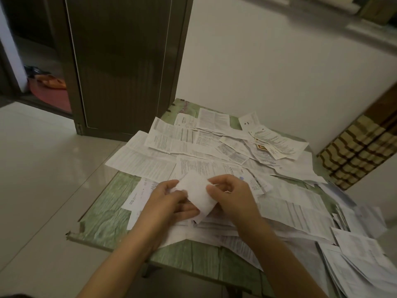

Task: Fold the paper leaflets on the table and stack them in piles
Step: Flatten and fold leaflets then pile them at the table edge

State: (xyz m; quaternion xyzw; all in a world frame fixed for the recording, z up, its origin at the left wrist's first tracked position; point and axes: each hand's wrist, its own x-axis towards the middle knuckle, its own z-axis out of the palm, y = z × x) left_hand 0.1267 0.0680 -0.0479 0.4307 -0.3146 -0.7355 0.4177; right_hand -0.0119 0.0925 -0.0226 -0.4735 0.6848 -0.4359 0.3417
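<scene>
Both our forearms reach in from the near edge and meet over the middle of the table [101, 220]. Our left hand [169, 196] lies knuckles up, its curled fingers and thumb gripping the left edge of a small white folded leaflet [196, 191]. Our right hand [233, 194] pinches the right edge of the same leaflet between thumb and bent fingers. We hold it tilted, one corner pointing near, over the loose leaflets [189, 143] spread across the green tabletop. A heap of sheets [356, 252] overlaps at the near right.
</scene>
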